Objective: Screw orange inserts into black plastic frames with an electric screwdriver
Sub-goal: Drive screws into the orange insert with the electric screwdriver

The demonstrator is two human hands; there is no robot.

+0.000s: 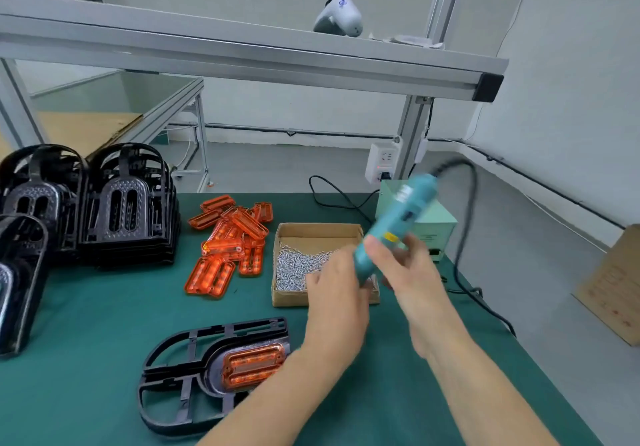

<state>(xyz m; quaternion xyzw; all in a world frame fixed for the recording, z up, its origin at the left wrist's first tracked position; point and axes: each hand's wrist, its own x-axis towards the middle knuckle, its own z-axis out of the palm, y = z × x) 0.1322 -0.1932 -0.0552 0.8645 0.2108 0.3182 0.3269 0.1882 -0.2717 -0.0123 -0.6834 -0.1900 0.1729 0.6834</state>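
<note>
Teal electric screwdriver (pixel 391 231) sits clenched in her right hand (pixel 398 258), left hand (pixel 337 279) apparently pinching a screw (pixel 298 265) beneath that grip, insert (pixel 252 364) below-left needing fastening next.

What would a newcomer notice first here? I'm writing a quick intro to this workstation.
The bright orange inserts heaped mid-table stand out most, along with one insert seated in the black frame lying at the near edge. Next comes the teal screwdriver, gripped by the right hand above the box of screws, where the left hand reaches. Stacks of black frames stand at the far left.
</note>
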